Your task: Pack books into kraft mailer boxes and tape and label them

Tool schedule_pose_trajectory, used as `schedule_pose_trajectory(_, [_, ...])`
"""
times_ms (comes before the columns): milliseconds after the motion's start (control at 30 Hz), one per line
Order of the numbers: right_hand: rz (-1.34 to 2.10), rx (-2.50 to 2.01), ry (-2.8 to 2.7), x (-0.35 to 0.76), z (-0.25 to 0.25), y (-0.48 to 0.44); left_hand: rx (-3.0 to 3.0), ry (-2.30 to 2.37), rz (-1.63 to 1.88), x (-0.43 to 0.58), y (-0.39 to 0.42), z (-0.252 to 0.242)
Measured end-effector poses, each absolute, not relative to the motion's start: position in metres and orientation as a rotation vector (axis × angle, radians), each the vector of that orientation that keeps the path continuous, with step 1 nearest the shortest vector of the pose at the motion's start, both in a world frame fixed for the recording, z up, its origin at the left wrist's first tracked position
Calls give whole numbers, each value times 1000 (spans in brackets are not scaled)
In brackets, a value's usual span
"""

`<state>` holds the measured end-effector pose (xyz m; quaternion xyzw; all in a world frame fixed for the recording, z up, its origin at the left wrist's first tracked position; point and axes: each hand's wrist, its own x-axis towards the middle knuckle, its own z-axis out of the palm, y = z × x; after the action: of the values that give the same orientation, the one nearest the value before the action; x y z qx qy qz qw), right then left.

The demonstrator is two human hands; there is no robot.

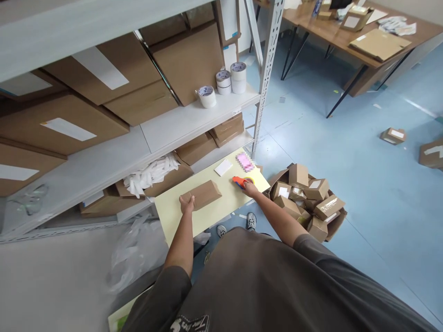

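A small brown cardboard box (205,195) lies on the pale yellow tabletop (173,220). My left hand (187,203) grips its left end, with the thumb on top. At the right part of the tabletop, my right hand (249,188) is closed around an orange tape dispenser (238,181). A yellow-edged roll shows just behind my fingers. Between the box and the shelf edge lies a white rectangular pad or stack of labels (223,167). Near the far right corner is a pink, blurred item (245,161).
A large carton filled with small boxes (313,198) stands on the floor at my right. Grey shelving (194,124) ahead holds big cartons and several white tape rolls (206,96). Clear plastic bags (141,249) hang at left. A wooden table (332,27) stands far right.
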<state>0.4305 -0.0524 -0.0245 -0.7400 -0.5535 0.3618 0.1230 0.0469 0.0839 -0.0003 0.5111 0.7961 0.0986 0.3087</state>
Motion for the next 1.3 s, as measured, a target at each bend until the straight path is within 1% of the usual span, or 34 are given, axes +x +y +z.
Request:
schedule_pose_trajectory(100, [1221,-2260,-1602,419,-37,-49,1321,2081,236,46,83,0])
schedule_pose_trajectory(233, [1199,-2427,-1503,414,-44,-42,1300,2040,241,48,81,4])
schedule_pose_trajectory(367, [1205,-2420,-1510,419,-34,-38,1268,2031,241,48,80,6])
schedule_pose_trajectory(467, [1166,-2313,-1630,416,-12,-33,1267,2012,247,48,79,6])
schedule_pose_trajectory(567, [1155,-2114,-1734,399,20,-20,1280,1996,270,48,78,4])
schedule_pose_trajectory(733, [1296,-1771,-1808,351,76,21,1277,1957,306,47,77,0])
schedule_pose_trajectory(867, [1424,-1632,-1979,320,101,55,1256,1886,382,44,76,-3])
schedule_pose_trajectory(1033, [1537,-1660,-2117,315,103,77,1255,1799,466,43,73,2])
schedule_pose_trajectory(1133, [1626,-1611,-2099,321,99,82,1246,1850,519,42,68,9])
schedule_pose_trajectory(1233, [1678,-1576,-2040,326,95,83,1289,1905,722,41,61,16])
schedule_pose_trajectory(1300, [1696,-1575,-1991,329,91,81,1264,1796,840,42,57,19])
